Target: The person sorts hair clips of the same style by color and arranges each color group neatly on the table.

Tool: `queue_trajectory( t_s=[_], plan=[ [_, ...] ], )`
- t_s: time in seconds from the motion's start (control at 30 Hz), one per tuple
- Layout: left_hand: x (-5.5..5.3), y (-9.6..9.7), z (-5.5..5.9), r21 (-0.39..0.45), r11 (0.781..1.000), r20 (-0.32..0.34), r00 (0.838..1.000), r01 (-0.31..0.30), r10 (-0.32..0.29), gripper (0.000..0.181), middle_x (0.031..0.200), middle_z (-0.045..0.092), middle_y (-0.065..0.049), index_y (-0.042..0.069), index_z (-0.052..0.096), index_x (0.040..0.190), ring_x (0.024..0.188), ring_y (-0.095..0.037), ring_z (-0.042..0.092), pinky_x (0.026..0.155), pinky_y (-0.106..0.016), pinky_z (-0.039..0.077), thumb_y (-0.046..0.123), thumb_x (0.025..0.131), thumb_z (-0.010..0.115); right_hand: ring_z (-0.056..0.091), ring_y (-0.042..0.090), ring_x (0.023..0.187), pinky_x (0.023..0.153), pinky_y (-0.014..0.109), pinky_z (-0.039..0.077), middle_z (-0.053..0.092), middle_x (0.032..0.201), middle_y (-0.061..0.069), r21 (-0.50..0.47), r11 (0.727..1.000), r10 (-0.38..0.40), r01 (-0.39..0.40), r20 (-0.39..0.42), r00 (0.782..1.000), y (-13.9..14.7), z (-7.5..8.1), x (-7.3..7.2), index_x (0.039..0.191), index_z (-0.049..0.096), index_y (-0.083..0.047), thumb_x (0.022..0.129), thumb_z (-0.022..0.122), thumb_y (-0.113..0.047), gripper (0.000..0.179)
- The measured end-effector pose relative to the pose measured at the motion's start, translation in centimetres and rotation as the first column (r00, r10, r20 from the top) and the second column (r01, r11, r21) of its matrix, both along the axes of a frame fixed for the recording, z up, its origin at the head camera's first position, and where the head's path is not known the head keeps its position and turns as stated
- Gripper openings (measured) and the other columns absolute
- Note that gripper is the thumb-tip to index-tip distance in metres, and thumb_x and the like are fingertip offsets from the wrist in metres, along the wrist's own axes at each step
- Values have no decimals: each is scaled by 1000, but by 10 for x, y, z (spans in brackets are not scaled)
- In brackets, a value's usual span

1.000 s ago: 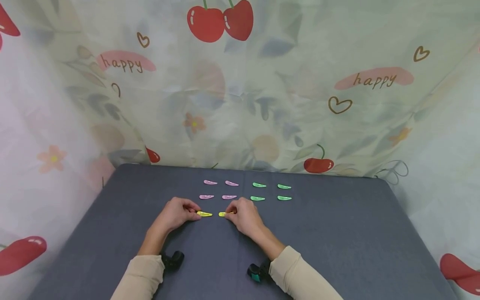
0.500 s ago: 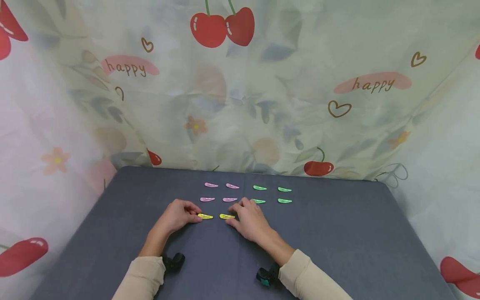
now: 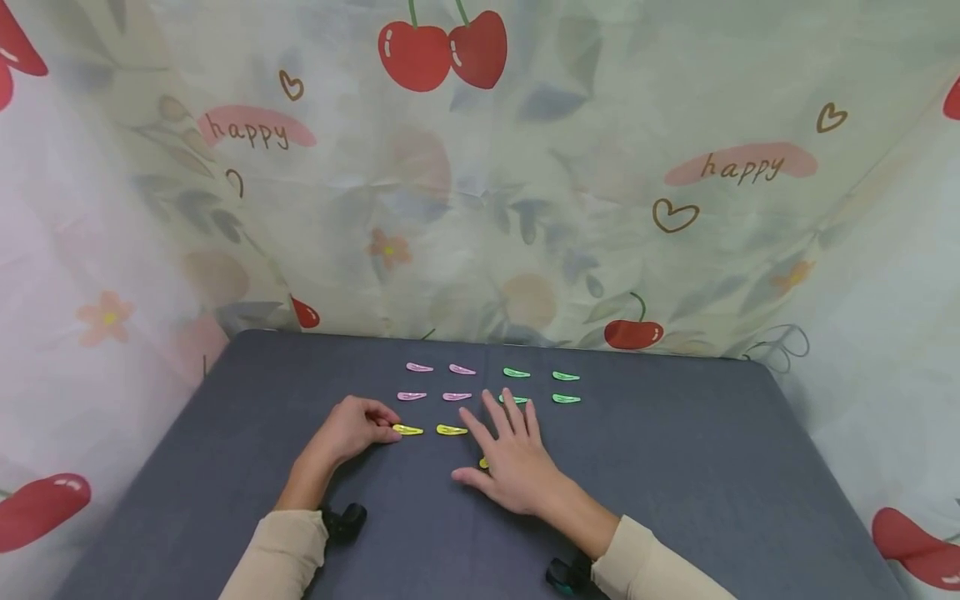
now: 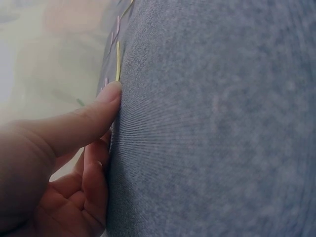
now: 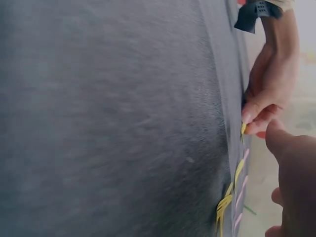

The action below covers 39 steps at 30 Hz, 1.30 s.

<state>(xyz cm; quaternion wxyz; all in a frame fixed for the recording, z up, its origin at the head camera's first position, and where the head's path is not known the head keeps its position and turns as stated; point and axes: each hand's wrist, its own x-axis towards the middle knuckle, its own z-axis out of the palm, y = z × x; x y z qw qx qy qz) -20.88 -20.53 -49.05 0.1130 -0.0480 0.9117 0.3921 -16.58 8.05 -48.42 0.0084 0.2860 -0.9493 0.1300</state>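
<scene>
My left hand (image 3: 352, 432) pinches the rounded end of a yellow snap hair clip (image 3: 410, 430) lying on the dark cloth. In the left wrist view, the thumb is right at the end of this yellow clip (image 4: 118, 59). A second yellow hair clip (image 3: 450, 430) lies to its right, just beyond the right fingertips. My right hand (image 3: 517, 468) has its fingers spread and holds nothing. It covers most of a yellow bit (image 3: 483, 462) under the palm; in the right wrist view a small pile of yellow clips (image 5: 223, 207) shows there.
Behind the yellow pair, several pink hair clips (image 3: 412, 397) lie in two rows. To their right are several green hair clips (image 3: 566, 399), one partly covered by the right fingers. A printed curtain (image 3: 480, 250) hangs behind the dark table (image 3: 675, 467).
My right hand has let go of the second yellow clip, drawn back to the right and spread its fingers. The left hand stays on its clip.
</scene>
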Motion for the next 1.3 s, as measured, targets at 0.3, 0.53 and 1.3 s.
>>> queue_trajectory(
  t_s=[0.3, 0.53, 1.3],
  plan=[
    [-1, -1, -1, -8, 1000, -5, 1000, 8, -8, 18, 86, 69, -1, 15, 80, 96, 82, -17, 58, 72, -29, 44, 19, 80, 88, 13, 45, 157, 120, 72, 12, 19, 170, 15, 42, 998, 35, -35, 12, 999, 24, -5, 13, 161, 30, -26, 93, 54, -71, 86],
    [0, -1, 1, -1, 1000, -8, 1000, 12, -12, 18, 86, 69, -2, 15, 80, 96, 82, -17, 58, 72, -28, 45, 19, 80, 88, 17, 42, 157, 119, 69, 19, 21, 169, 14, 31, 999, 18, -20, 55, 998, 39, -8, 15, 160, 32, -25, 94, 57, -67, 83],
    [0, 0, 0, -10, 1000, -6, 1000, 12, -12, 17, 86, 69, -2, 15, 80, 97, 82, -18, 58, 71, -29, 44, 18, 81, 87, 40, 9, 82, 77, 28, 39, 50, 91, -7, -69, 997, 21, -22, -28, 999, 41, -13, 15, 99, 67, -21, 96, 71, -31, 11]
  ],
)
